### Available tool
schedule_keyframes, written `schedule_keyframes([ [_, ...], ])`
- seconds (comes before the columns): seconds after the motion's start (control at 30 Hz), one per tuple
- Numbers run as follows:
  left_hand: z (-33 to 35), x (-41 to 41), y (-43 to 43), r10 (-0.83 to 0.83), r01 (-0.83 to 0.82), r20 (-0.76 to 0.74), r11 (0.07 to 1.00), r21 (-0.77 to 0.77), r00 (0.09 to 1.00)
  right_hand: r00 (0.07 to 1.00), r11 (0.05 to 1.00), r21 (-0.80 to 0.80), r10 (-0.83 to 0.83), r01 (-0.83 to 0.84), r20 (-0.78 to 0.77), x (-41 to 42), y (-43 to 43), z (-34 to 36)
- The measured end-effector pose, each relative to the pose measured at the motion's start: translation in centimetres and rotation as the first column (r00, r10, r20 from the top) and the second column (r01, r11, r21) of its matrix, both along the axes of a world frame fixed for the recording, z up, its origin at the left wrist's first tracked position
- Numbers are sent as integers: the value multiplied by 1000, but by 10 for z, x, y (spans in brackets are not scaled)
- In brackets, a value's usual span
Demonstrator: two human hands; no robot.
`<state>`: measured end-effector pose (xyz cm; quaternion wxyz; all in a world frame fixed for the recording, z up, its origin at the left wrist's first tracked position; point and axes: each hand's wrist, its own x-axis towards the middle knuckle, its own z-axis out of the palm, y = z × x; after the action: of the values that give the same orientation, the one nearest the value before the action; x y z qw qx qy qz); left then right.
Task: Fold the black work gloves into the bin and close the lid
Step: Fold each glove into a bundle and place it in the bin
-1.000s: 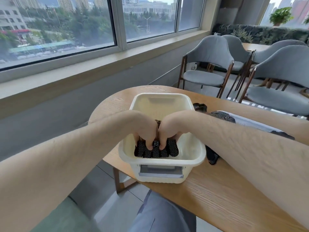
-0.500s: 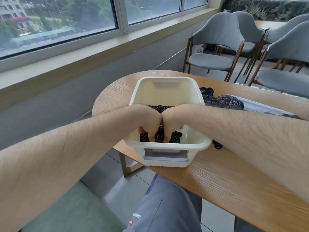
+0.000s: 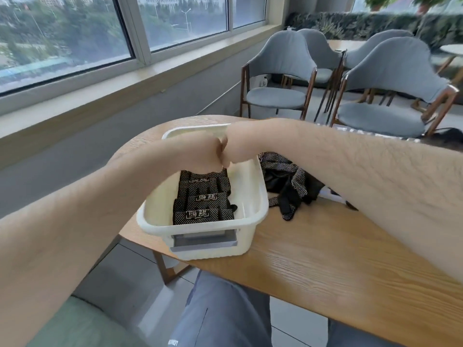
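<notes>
The person's left hand [image 3: 200, 156] and right hand [image 3: 240, 146] are meeting knuckle to knuckle over the far half of the cream-white rectangular plastic bin [image 3: 253, 216]. Both are curling downward into loose fists, with the fingers hidden behind the backs of the hands, so I cannot tell whether either one is gripping anything or only pressing down. They are sitting right above the farthest of the folded black work gloves with white dots [image 3: 203, 201], which are lying inside the bin in a neat row of flat bundles, each showing a white printed mark on top. The near bundles are lying free, untouched by either hand.

Just beside the bin on its right, a loose heap of unfolded black dotted gloves [image 3: 288, 181] is sprawling on the light wooden table with rounded edge [image 3: 325, 266], partly under the right forearm. The bin is sitting close to the table's near edge, with a grey slot-like panel showing on its front wall. No lid is covering it.

The person is sitting with grey trousers [image 3: 220, 311] showing under the table. Beyond the table, several grey upholstered chairs with dark wooden legs [image 3: 278, 78] are standing around another table. A long wide window with pale frames [image 3: 135, 38] is running along the left wall above a deep sill, looking out on trees and buildings, and a green hedge-like planter [image 3: 375, 23] is lining the far side.
</notes>
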<state>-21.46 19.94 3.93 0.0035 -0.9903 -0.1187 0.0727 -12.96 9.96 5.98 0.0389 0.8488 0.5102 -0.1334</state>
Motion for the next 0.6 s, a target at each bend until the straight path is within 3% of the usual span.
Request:
schedule_keyframes([
  [0.07,13,14,-16,-64,66,56,997,-36,996,995,994,77,-74,79,-73,13,-20,10],
  [0.2,36,52,-61,-156,146,41,972,185,987,975,935,276,-210,223,-75,39,-66,14],
  [0.33,38,91,-113,-261,249,-2,919,306,965,944,887,324,-314,329,-99,52,-135,19],
  [0.43,29,107,-168,-247,224,96,953,204,964,897,811,384,-386,441,-215,58,-194,13],
  [0.53,1,108,-212,-128,143,239,989,-47,963,837,720,430,-441,545,-324,60,-236,-10],
  [0.6,-30,102,-236,-66,149,334,961,-231,940,779,627,463,-480,627,-405,56,-259,-37],
])
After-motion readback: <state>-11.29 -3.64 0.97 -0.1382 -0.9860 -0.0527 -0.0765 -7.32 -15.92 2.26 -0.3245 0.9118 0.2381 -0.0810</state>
